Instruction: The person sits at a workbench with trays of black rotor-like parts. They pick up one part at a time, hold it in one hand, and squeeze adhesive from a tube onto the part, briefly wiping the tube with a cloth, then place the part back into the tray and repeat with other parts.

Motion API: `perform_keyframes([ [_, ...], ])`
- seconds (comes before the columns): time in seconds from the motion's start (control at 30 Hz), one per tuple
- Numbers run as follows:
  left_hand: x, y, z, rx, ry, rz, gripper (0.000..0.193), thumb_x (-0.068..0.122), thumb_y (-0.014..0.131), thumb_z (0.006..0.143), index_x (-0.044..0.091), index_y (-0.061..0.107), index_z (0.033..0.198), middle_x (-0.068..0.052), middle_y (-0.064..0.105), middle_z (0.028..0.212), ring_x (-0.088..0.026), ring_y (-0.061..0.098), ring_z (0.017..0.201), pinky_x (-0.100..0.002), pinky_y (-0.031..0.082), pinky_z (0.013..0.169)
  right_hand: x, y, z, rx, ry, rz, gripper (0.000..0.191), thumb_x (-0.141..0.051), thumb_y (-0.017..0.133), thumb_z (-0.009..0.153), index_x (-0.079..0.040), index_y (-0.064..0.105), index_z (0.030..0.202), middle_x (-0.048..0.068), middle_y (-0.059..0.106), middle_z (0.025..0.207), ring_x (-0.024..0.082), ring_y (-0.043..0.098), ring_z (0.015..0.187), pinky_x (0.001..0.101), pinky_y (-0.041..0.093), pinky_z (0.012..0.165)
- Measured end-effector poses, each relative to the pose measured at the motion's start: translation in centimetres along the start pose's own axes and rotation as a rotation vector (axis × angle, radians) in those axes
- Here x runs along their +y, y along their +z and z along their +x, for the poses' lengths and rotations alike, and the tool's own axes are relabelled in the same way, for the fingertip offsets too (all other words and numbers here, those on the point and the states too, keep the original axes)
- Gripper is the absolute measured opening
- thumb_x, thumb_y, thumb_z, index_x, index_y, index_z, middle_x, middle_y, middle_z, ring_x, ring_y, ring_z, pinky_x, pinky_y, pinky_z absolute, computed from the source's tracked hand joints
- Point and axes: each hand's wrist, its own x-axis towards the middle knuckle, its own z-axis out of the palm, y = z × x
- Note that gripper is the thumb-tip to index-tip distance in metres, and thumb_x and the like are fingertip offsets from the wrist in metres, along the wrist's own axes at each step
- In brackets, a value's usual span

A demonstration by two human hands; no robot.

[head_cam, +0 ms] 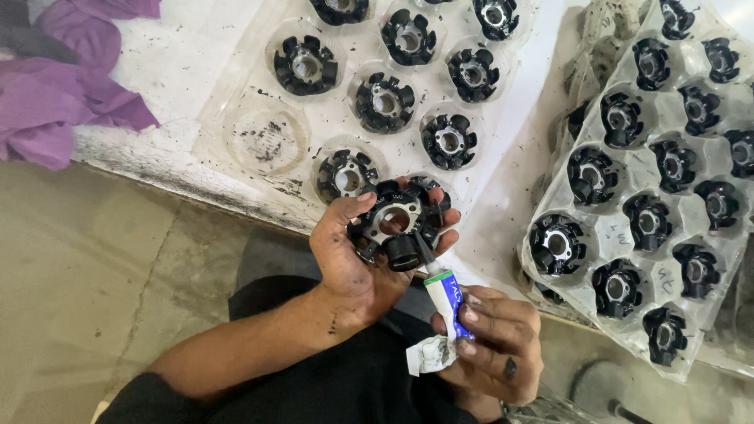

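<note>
My left hand [349, 259] holds a black round part with a metal centre hole [397, 224], fingers wrapped round its rim. My right hand [495, 338] grips a small white and blue glue tube [445, 302], crumpled at its lower end. The tube's dark nozzle points up and touches the lower edge of the black part. Both hands are above my lap, just in front of the table edge.
A clear plastic tray [267, 133] on the white table holds several like black parts, with one empty pocket at its left. A second clear tray [620, 235] full of such parts lies tilted at the right. Purple cloth [63, 86] lies top left. Grey floor is below.
</note>
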Motion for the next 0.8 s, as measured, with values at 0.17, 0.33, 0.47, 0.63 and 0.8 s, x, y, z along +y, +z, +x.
perform_keyframes([
  [0.17,-0.1,-0.3,-0.1,-0.013,-0.002,-0.020,0.041,0.034,0.060,0.090,0.004,0.065,0.118,-0.020,0.069,0.119,-0.042,0.068,0.113,-0.053,0.055,0.102,0.0,-0.7,-0.6,-0.052,0.011,0.089,0.035,-0.007,0.086,0.078,-0.009,0.052,0.085,0.015,0.065,0.098,0.027,0.070,0.091,0.0476,0.070,0.078],
  [0.33,-0.1,-0.3,0.0,0.012,-0.015,-0.030,0.039,0.033,0.061,0.089,0.004,0.065,0.116,-0.021,0.069,0.118,-0.043,0.068,0.111,-0.053,0.055,0.100,0.0,-1.1,-0.7,-0.050,0.044,0.125,0.035,-0.003,0.084,0.080,-0.009,0.051,0.087,0.014,0.064,0.100,0.026,0.070,0.090,0.0495,0.070,0.078],
  [0.47,0.1,-0.2,0.1,0.030,-0.013,-0.022,0.039,0.032,0.061,0.089,0.003,0.065,0.115,-0.021,0.070,0.116,-0.043,0.068,0.110,-0.053,0.055,0.100,-0.1,-0.9,-0.5,-0.065,0.056,0.110,0.035,0.001,0.082,0.082,-0.011,0.050,0.089,0.012,0.061,0.099,0.024,0.066,0.087,0.0470,0.070,0.074],
  [0.63,0.2,-0.2,0.1,0.069,-0.023,-0.019,0.040,0.033,0.061,0.088,0.002,0.065,0.114,-0.022,0.070,0.115,-0.043,0.068,0.109,-0.053,0.056,0.098,-0.2,0.2,-0.8,0.114,0.165,0.156,0.038,-0.004,0.081,0.090,-0.012,0.043,0.093,0.008,0.060,0.096,0.019,0.065,0.083,0.0399,0.066,0.067],
  [0.8,0.2,-0.2,0.2,0.024,-0.052,-0.066,0.041,0.032,0.061,0.089,0.001,0.064,0.114,-0.024,0.068,0.117,-0.044,0.067,0.110,-0.051,0.056,0.098,-1.1,0.4,-0.3,0.129,0.290,0.161,0.037,-0.007,0.080,0.091,-0.012,0.043,0.091,0.009,0.060,0.094,0.019,0.065,0.080,0.0374,0.068,0.064],
])
